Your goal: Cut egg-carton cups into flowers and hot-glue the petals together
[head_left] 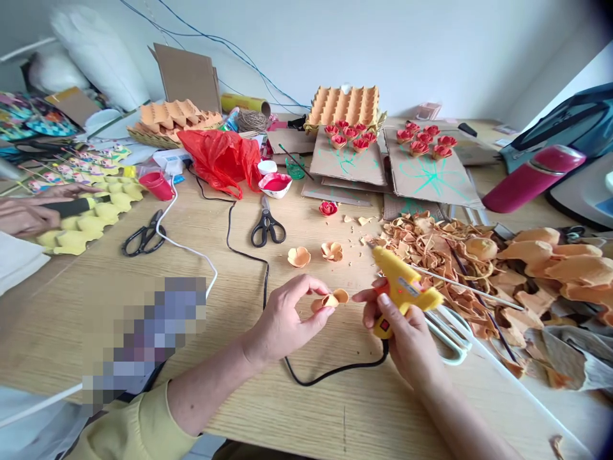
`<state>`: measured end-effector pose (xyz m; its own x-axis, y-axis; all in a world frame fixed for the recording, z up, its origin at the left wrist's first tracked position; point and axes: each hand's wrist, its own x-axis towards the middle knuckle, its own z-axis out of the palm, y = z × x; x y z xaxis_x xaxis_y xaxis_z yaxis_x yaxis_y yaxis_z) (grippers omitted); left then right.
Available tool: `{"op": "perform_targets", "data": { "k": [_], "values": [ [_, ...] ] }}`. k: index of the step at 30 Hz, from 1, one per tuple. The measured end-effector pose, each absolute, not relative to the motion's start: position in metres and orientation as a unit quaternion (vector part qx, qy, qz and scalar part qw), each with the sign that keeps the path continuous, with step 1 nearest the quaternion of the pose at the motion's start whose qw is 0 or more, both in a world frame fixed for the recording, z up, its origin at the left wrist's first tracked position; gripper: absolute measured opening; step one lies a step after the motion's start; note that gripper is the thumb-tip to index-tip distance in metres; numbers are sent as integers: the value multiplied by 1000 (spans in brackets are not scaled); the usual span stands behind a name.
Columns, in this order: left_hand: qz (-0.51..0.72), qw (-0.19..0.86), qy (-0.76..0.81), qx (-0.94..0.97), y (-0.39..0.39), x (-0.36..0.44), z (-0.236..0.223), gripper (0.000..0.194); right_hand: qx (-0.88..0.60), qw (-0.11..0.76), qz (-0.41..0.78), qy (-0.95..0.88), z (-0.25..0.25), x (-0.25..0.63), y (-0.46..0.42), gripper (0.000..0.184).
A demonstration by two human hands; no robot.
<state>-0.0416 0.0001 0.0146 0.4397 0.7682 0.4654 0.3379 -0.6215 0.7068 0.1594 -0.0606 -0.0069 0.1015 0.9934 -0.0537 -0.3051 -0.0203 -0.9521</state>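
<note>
Head view: left hand [286,316] pinches petals [330,300], right hand [412,342] grips glue gun [401,281]; bowl [282,193] holds red paint [276,183].

Wall [407,57] at twelve o'clock: pale, plain-faced; blue cables [230,43] run slanting across it towards eleven. A brighter pale band [573,85] slants at two o'clock. Surface [325,409]: light wood-grain finish, reaching six o'clock. Lighting: bright, shadows soft.

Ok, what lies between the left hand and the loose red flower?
In the head view, two orange flowers lie between the left hand and the red flower.
</note>
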Motion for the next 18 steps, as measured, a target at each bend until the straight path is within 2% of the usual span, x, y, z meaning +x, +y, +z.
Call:
{"op": "perform_targets", "data": {
  "k": [3, 7, 12, 15, 18],
  "values": [
    [381, 309, 390, 779, 0, -38, 7, 9, -466, 621, 489, -397, -1, 165, -65, 18],
    [350, 346, 418, 764, -1, -34, -3, 8, -484, 563, 481, -465, 2, 158, -70, 15],
    [320, 311, 425, 788, -4, -32, -8, 2, -525, 488, 461, -523, -3, 145, -71, 25],
    [302, 261, 417, 816, -6, -31, -8, 5, -539, 473, 455, -528, -9, 144, -69, 25],
    [289, 273, 411, 820, -7, -31, -8, 9, -547, 459, 452, -535, -16, 146, -69, 24]
  ]
}}
